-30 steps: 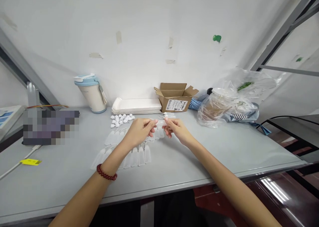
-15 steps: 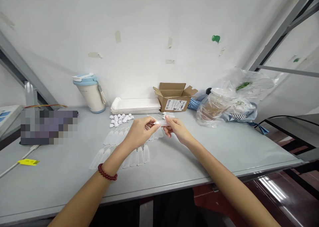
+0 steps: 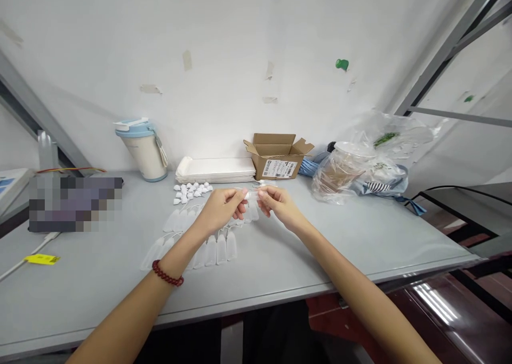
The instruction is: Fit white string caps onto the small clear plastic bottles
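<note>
Two hands, pinched bottle (translucent)

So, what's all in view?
Desk: one, grey, centre.
Wall: one, white, behind.
Tumbler: one, cream-blue, left.
Blurred object: one, dark, left.
Tag: one, yellow, left.
Stack: one, white, by wall.
Small pieces: many, white, near stack.
Box: one, brown, by wall.
Bottle-shaped pieces: several, translucent, centre.
Bagged container: one, brownish, right.
Fabric: some, blue, right.
Held piece: one, clear, centre.
Bracelet: one, red, left wrist.
Left hand: one, bare, centre.
Right hand: one, bare, centre.
</note>
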Motion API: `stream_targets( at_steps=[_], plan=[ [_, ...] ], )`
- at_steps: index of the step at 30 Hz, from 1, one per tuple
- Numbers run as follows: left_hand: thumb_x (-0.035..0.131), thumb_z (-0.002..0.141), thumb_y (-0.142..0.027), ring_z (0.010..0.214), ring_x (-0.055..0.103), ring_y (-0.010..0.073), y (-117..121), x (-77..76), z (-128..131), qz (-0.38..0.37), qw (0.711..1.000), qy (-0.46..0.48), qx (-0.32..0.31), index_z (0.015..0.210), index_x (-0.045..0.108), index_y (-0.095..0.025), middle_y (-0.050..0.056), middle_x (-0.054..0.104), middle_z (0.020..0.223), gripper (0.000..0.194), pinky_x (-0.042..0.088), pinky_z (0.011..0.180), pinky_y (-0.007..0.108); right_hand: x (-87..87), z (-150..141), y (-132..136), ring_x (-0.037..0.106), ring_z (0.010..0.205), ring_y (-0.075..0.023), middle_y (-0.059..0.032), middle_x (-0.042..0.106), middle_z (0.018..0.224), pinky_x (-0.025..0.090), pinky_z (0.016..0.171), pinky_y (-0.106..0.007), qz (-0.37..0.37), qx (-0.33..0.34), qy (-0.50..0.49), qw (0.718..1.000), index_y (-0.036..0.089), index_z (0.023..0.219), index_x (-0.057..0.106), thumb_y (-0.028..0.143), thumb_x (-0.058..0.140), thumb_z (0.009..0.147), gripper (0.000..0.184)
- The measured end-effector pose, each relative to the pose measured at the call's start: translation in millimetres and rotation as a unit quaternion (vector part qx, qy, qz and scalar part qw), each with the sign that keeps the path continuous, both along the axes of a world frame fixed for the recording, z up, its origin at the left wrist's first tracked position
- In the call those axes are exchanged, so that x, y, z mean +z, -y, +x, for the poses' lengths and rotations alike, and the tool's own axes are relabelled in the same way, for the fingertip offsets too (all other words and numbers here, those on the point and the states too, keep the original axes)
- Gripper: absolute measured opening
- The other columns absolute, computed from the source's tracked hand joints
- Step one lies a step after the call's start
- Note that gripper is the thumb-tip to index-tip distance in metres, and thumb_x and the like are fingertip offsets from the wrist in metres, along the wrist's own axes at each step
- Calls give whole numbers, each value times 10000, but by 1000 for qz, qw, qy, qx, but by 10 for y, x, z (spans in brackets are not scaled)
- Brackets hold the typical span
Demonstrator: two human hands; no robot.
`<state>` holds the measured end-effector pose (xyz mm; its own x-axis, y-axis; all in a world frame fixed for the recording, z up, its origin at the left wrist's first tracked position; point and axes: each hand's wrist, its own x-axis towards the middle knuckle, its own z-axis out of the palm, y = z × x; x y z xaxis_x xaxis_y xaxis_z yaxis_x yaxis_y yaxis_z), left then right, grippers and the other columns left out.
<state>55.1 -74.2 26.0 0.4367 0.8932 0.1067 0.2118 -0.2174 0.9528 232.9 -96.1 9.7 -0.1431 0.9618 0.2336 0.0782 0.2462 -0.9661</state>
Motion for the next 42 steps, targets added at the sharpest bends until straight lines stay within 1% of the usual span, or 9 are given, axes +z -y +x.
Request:
stream_targets(
  at_steps=[8,14,17,22,25,29,33,37,42],
  plan=[
    [565,785,-417,666,645,177,28,-38,31,59,998,-22,-10,764,593,-168,43,666,718,251,506,634,289,-48,10,-27,339,371,-48,83,359,489,285,376,-214,-43,-5,-30,999,188,618,442,568,618,732,434],
    [519,800,-308,804,644,209,24,-96,33,182,979,-85,20,827,586,-196,55,689,836,133,475,746,314,-73,-32,-27,359,369,-45,75,386,513,303,376,-217,-83,-1,-64,994,189,596,405,584,635,711,471],
    [509,816,-384,839,642,219,19,-89,26,150,984,-92,12,818,608,-203,57,695,877,207,479,713,299,-63,-32,-20,368,378,-46,70,405,531,313,385,-217,-87,-3,-69,994,184,615,426,576,639,718,458],
    [444,843,-514,639,639,176,14,-52,7,43,995,-77,-45,722,583,-171,54,668,755,389,454,528,253,-50,-21,-6,387,399,-51,59,428,548,324,407,-223,-64,1,-58,996,178,617,449,575,621,740,451],
    [439,845,-528,551,610,143,21,-20,4,27,998,-56,-28,667,576,-158,46,653,695,432,431,498,241,-40,-24,0,393,430,-58,47,463,561,332,426,-226,-30,-4,-32,999,167,654,520,565,615,748,419],
    [447,841,-534,458,555,120,22,-1,14,-3,999,-49,-11,608,551,-158,14,590,586,455,410,474,245,-50,-33,-4,429,473,-70,32,541,629,382,466,-235,-11,-20,-3,1000,166,868,618,523,659,723,388],
    [469,835,-516,420,510,104,25,-5,27,-42,998,-41,5,601,536,-158,-14,525,536,433,383,449,235,-90,-30,-16,440,478,-76,32,521,611,393,477,-245,-7,-17,1,1000,155,818,625,508,647,737,363],
    [483,831,-488,474,541,119,43,0,29,-3,999,-41,-18,571,512,-172,4,579,584,411,405,495,245,-99,-28,-10,432,484,-84,38,476,568,388,458,-242,-14,-23,-26,999,156,714,600,495,658,730,345],
    [458,853,-454,514,567,151,62,14,21,114,986,-118,-15,585,518,-191,3,593,545,381,390,543,256,-88,-45,-7,396,447,-72,38,463,534,363,405,-226,-54,-12,-76,996,152,614,559,504,695,680,383]
  ],
)
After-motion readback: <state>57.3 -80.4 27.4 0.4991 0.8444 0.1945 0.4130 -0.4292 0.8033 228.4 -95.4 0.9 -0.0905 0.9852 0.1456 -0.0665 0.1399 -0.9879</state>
